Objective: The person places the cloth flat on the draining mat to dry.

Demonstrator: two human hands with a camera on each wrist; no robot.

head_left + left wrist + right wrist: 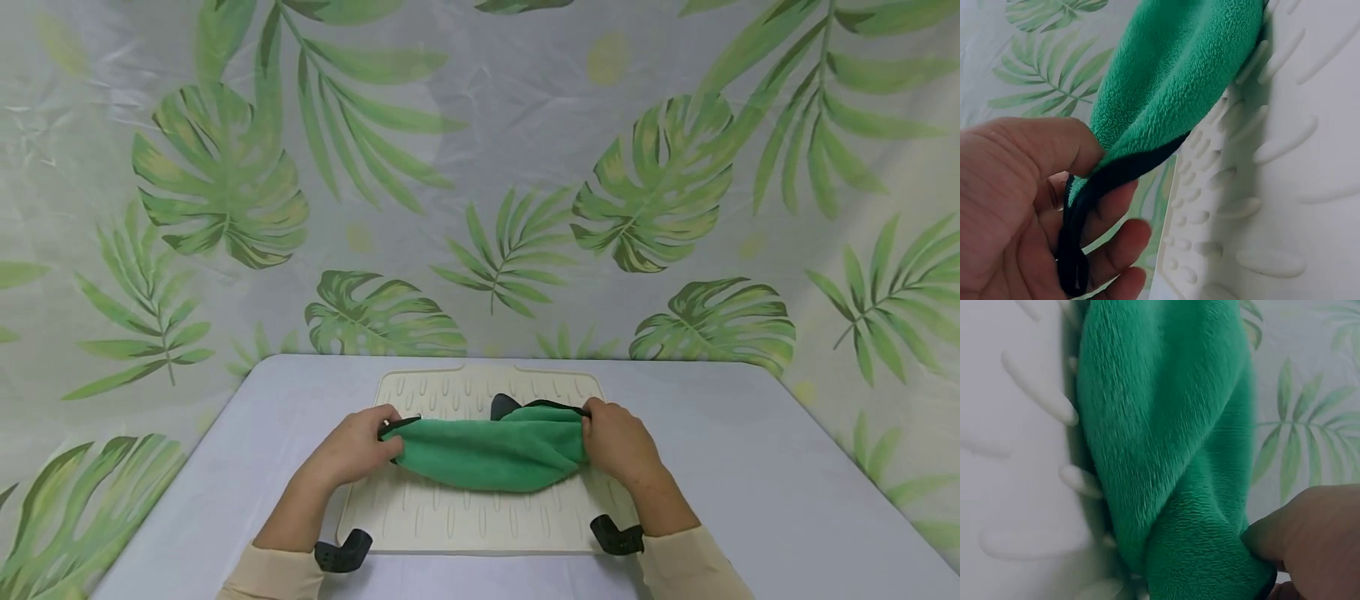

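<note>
A green plush towel [487, 454] with a dark edge binding is stretched between both hands over a cream ribbed mat [480, 525]. At its left end, my left hand [363, 446] pinches the bound corner between thumb and fingers; a dark hanging loop [1072, 275] lies across that palm in the left wrist view. My right hand [618, 437] grips the other end, its fingers partly hidden behind the cloth in the right wrist view. The towel's middle sags in folds [1166, 437]. A dark grey piece [504, 406] shows behind its upper edge.
The mat lies on a white-covered table [750, 467]. Black wrist-worn devices [343, 552] sit at both cuffs, low above the mat's front corners. A leaf-patterned curtain [517, 167] hangs behind the table.
</note>
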